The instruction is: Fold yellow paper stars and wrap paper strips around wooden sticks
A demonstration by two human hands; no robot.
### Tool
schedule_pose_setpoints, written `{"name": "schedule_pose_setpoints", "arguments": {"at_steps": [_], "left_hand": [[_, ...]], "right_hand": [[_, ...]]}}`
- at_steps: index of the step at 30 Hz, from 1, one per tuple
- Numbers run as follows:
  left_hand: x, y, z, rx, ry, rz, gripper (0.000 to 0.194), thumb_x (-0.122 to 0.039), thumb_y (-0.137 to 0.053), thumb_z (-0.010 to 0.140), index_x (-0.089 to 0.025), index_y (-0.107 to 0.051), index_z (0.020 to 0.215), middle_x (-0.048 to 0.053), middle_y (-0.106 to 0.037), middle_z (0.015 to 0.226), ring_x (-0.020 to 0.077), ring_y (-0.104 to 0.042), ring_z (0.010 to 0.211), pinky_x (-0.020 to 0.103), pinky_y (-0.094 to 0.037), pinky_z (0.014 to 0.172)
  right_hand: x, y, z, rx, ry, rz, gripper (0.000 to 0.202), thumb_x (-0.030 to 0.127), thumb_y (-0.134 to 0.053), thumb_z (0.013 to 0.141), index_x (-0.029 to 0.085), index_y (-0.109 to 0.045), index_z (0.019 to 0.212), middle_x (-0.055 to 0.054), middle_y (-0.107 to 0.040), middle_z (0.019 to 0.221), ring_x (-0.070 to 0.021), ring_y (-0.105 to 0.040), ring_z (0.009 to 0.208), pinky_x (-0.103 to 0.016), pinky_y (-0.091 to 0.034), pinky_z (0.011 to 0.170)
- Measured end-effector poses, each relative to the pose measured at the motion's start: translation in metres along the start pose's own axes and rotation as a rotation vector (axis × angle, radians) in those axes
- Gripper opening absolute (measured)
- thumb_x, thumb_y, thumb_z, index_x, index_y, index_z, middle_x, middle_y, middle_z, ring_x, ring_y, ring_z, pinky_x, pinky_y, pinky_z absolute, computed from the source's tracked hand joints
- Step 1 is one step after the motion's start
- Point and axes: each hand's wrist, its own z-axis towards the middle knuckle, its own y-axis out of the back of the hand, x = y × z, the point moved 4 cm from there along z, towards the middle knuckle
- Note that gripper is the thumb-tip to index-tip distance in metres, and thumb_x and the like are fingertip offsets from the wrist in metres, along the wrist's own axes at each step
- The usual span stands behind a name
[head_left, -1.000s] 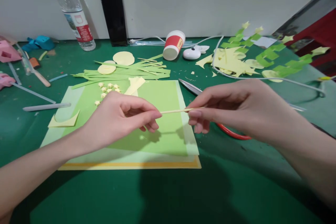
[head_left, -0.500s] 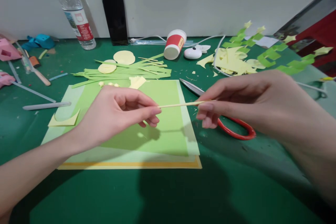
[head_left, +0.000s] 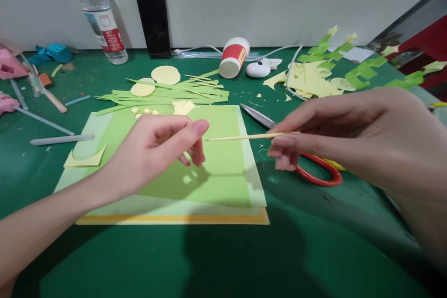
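My right hand (head_left: 324,132) pinches one end of a narrow pale yellow paper strip (head_left: 240,137) between thumb and fingers. The strip runs out level to the left above the paper sheets, its far end free. Close by that end is my left hand (head_left: 167,149), thumb raised and fingers loosely bent, with nothing in it. Under both lies a light green paper sheet (head_left: 216,191), stacked on other sheets with a yellow-orange edge. Scissors (head_left: 319,177) with red handles rest on the table, partly hidden behind my right hand.
Green paper strips (head_left: 164,97) and pale yellow discs (head_left: 165,75) lie behind the sheets. Against the wall stand a bottle (head_left: 110,32) and a phone (head_left: 152,18). A paper cup (head_left: 233,58) lies tipped over. Yellow scraps (head_left: 310,79) and folded green strips with stars (head_left: 365,72) are back right.
My left hand has let go of the strip's left end, its thumb lifting away. My right hand has shifted slightly right, still holding the strip.
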Motion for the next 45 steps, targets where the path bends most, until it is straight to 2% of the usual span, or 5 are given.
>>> {"name": "schedule_pose_setpoints", "arguments": {"at_steps": [5,26,34,41,45], "left_hand": [[-0.001,-0.005,0.001,0.081,0.045,-0.022,0.021,-0.023,-0.051,0.083,-0.016,-0.063,0.069,-0.002,-0.067,0.067,0.0079,-0.063,0.060,0.013,-0.053,0.054],[-0.005,0.001,0.001,0.037,0.075,-0.086,0.004,-0.017,-0.064,0.071,-0.017,-0.065,0.067,-0.007,-0.067,0.056,0.0070,-0.062,0.048,0.009,-0.051,0.046],[-0.009,0.004,-0.002,-0.031,-0.098,0.106,0.006,-0.014,-0.060,0.074,-0.018,-0.063,0.070,-0.006,-0.067,0.060,0.0073,-0.064,0.051,0.008,-0.050,0.046],[-0.018,-0.009,-0.011,-0.142,-0.438,0.545,0.025,-0.024,-0.065,0.072,-0.012,-0.061,0.093,0.001,-0.069,0.079,0.0088,-0.064,0.065,0.014,-0.053,0.060],[-0.018,-0.019,-0.019,-0.190,-0.620,0.807,0.017,-0.023,-0.060,0.079,-0.012,-0.063,0.091,0.000,-0.071,0.074,0.0084,-0.065,0.062,0.016,-0.050,0.059]], "right_hand": [[-0.001,0.000,0.000,0.038,0.034,0.018,0.007,0.017,-0.068,0.068,0.023,-0.067,0.065,0.002,-0.063,0.051,-0.0074,-0.057,0.042,-0.012,-0.041,0.033],[0.000,0.001,0.001,0.062,0.095,-0.012,0.013,0.012,-0.065,0.070,0.024,-0.066,0.067,0.004,-0.064,0.052,-0.0064,-0.058,0.042,-0.009,-0.042,0.033],[-0.001,0.001,0.000,0.083,0.053,-0.003,0.013,0.012,-0.065,0.071,0.024,-0.066,0.067,0.004,-0.064,0.053,-0.0052,-0.059,0.044,-0.006,-0.044,0.037],[-0.001,-0.007,-0.002,0.141,-0.038,0.064,0.010,0.013,-0.063,0.072,0.021,-0.065,0.067,0.004,-0.063,0.051,-0.0033,-0.057,0.043,-0.005,-0.042,0.037],[-0.005,-0.019,-0.005,0.212,-0.143,0.167,0.007,0.017,-0.062,0.074,0.019,-0.065,0.068,0.002,-0.064,0.054,-0.0055,-0.059,0.049,-0.009,-0.049,0.046]]}}
